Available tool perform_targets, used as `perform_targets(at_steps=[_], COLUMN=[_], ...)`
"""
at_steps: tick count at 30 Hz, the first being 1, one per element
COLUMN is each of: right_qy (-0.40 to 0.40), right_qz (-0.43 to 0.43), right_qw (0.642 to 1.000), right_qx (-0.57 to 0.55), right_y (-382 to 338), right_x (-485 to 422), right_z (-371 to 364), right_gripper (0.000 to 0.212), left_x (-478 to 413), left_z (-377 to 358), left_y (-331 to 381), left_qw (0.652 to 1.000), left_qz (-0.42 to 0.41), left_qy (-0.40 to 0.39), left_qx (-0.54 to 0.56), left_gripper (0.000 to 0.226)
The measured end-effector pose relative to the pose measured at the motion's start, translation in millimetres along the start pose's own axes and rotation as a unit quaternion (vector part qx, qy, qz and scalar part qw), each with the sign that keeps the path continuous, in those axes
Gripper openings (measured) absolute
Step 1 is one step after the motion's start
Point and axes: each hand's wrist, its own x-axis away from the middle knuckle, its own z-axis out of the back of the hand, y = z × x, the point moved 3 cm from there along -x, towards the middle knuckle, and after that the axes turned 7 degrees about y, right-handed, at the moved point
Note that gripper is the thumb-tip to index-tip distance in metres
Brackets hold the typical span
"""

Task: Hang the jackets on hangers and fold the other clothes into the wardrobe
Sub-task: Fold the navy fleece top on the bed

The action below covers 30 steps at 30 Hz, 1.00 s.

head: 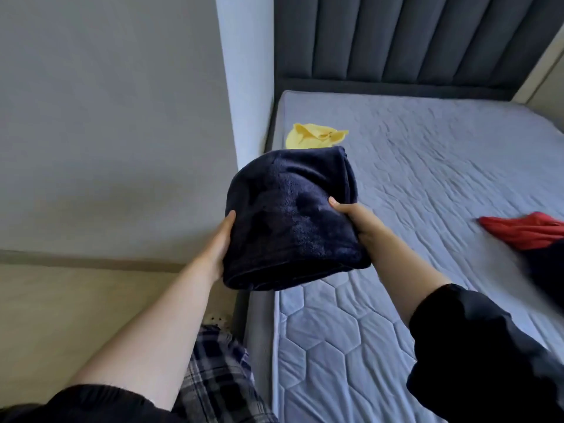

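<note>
1. Held item. The folded fleece point(293, 218), dark blue and thick, is off the mattress point(427, 166) and held in the air above the mattress's left edge. It is folded into a compact bundle with its folded edges facing the person.

2. Left hand. The left hand point(219, 242) holds the left side of the folded fleece, out past the left edge of the mattress. The thumb lies against the upper side of the fabric. The fingers pass underneath and are hidden.

3. Right hand. The right hand point(357, 221) holds the right side of the folded fleece, above the mattress. The thumb presses on top of the fabric and the fingers wrap below it. The bundle is clamped between the two hands.

4. Items on the mattress.
- A yellow garment point(314, 138) lies crumpled on the mattress near its far left corner, partly hidden behind the folded fleece.
- A red garment point(525, 230) lies on the mattress at its right side, well apart from the yellow garment.
- A dark item point(546, 270), too blurred to identify, touches the red garment's near side.

5. Surroundings.
- A padded grey headboard point(396, 38) stands upright at the far end of the mattress.
- A grey wall point(106, 117) and pale floor point(76, 300) lie to the left of the mattress.
- Plaid trousers point(216, 370) show just left of the mattress's near edge.
- A black sleeve point(488, 361) covers the right forearm above the mattress.
</note>
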Motion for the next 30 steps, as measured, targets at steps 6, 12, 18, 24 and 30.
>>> perform_targets(at_steps=[6, 12, 18, 24, 30], right_qy=[-0.040, -0.125, -0.182, -0.202, -0.227], right_qz=[0.038, -0.006, -0.132, -0.206, -0.236], right_qw=[0.998, 0.992, 0.974, 0.958, 0.945], right_qx=[0.035, 0.016, -0.035, -0.005, 0.006], right_y=[-14.9, 3.7, 44.9, 77.5, 82.2], right_x=[28.6, 66.8, 83.4, 68.9, 80.3], right_z=[-105.9, -241.2, -401.3, -566.1, -689.7], right_gripper=[0.068, 0.033, 0.034, 0.031, 0.018], left_x=[61.4, 113.7, 128.1, 92.8, 89.1], left_z=[96.2, 229.6, 344.1, 481.1, 576.5], left_y=[46.7, 52.5, 79.1, 122.3, 158.2], left_qw=[0.989, 0.926, 0.900, 0.873, 0.846], left_qz=[-0.029, -0.034, -0.086, -0.098, -0.097], left_qy=[0.109, 0.170, 0.217, 0.210, 0.266], left_qx=[0.099, 0.335, 0.367, 0.430, 0.453], left_gripper=[0.050, 0.050, 0.050, 0.061, 0.069])
